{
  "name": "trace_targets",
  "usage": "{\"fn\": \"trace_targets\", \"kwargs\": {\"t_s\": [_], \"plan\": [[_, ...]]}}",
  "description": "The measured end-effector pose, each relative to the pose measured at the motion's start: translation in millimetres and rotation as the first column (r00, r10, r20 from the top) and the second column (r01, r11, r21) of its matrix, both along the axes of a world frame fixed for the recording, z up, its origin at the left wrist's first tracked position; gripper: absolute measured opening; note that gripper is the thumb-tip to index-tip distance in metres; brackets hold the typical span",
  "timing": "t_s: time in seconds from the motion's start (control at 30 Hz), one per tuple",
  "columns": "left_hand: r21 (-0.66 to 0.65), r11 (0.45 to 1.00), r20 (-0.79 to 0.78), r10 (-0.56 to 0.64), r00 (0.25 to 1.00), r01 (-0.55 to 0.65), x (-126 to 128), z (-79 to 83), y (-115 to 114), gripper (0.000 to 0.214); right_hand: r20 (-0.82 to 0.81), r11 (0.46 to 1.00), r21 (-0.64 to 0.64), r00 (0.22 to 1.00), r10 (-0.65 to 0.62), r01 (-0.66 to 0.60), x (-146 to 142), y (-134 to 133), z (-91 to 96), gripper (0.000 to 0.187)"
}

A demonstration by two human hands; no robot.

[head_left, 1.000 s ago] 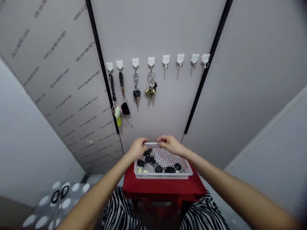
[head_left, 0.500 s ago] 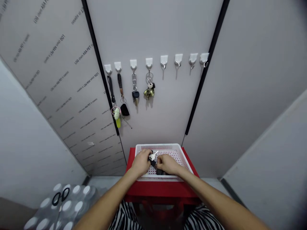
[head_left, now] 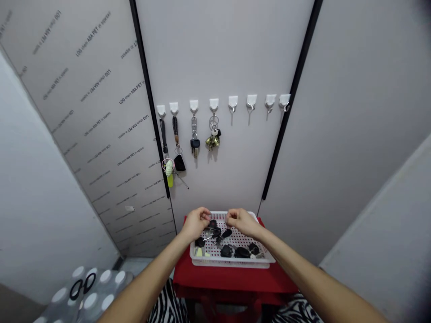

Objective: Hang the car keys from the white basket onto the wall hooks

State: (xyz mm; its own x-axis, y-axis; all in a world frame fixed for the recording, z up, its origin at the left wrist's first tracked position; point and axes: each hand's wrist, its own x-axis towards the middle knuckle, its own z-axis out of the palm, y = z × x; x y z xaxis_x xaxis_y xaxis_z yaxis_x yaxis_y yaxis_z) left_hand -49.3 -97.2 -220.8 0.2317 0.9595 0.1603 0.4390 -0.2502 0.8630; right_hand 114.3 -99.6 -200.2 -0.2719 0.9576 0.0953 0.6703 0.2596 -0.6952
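Observation:
A white plastic basket [head_left: 232, 264] with a perforated bottom holds loose black-headed keys [head_left: 226, 250], a black oval fob [head_left: 241, 252] and pale yellow pieces [head_left: 199, 252]. Over its back left part is my left hand [head_left: 195, 223], fingers curled and thumb close to them, right beside a dark bunch of keys [head_left: 213, 226]. Whatever lies between those fingertips is too small to make out. My right hand [head_left: 242, 221] hovers over the back right part, fingertips pinched together; I cannot see what is in them. A gap separates the two hands.
Under the basket is a red cloth-covered stand [head_left: 235, 280]. White hooks [head_left: 233, 103] line the wall panel ahead; the left ones carry key bunches [head_left: 213, 139] and strapped keys [head_left: 175, 132]. Packed bottles [head_left: 90, 300] with black scissors-like handles [head_left: 82, 286] on top stand lower left.
Both hands have moved apart and lifted toward the basket's back edge, uncovering the keys at the front. The small silver key by my left fingers no longer shows there. The camera view has shifted.

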Motion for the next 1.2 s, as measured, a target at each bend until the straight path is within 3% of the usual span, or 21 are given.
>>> {"fn": "trace_targets", "kwargs": {"t_s": [0.07, 0.17, 0.27, 0.37, 0.53, 0.63, 0.73, 0.83, 0.97, 1.2], "plan": [[0.037, 0.998, -0.242, -0.032, 0.97, 0.042, 1, -4.0, -5, 0.027, 0.087, 0.998, 0.057, 0.996, 0.014, -0.018, -5, -1, -2.9, 0.014], [0.106, 0.985, -0.547, -0.057, 0.836, 0.137, 7, -11.3, -15, 0.028, 0.264, 0.99, 0.105, 0.963, 0.062, -0.092, -8, -2, -13.8, 0.018], [0.099, 0.984, -0.673, -0.046, 0.738, 0.15, 15, -15.0, -22, 0.027, 0.452, 0.984, 0.112, 0.889, 0.077, -0.142, -7, -4, -26.8, 0.02], [0.065, 0.991, -0.678, -0.04, 0.734, 0.114, 18, -16.5, -21, 0.024, 0.463, 0.987, 0.105, 0.884, 0.059, -0.12, -4, -4, -36.2, 0.015], [0.062, 0.998, -0.443, 0.012, 0.896, 0.017, 12, -10.3, -6, 0.024, 0.072, 0.997, 0.008, 0.995, 0.072, -0.073, 6, 1, -31.2, 0.01], [0.093, 0.995, -0.201, 0.049, 0.978, -0.031, 8, 3.0, 2, 0.031, -0.169, 0.996, -0.018, 0.982, 0.079, -0.083, 9, 1, -12.4, 0.01], [0.058, 0.99, 0.038, -0.132, 0.99, 0.13, 11, 16.6, 3, 0.036, -0.285, 0.984, -0.019, 0.945, 0.162, -0.174, 9, -3, 10.7, 0.011], [-0.01, 0.95, 0.169, -0.305, 0.937, 0.311, 17, 23.8, 1, 0.023, -0.295, 0.975, 0.029, 0.93, 0.218, -0.22, 8, -6, 29.3, 0.012], [-0.044, 0.962, 0.237, -0.252, 0.938, 0.269, 18, 27.5, 1, 0.014, -0.216, 0.977, 0.144, 0.958, 0.188, -0.16, 7, -8, 44.1, 0.013], [-0.024, 0.93, 0.4, -0.328, 0.856, 0.368, 16, 38.3, -5, 0.021, -0.175, 0.956, 0.27, 0.971, 0.164, -0.113, 1, -9, 53.4, 0.014]]}}
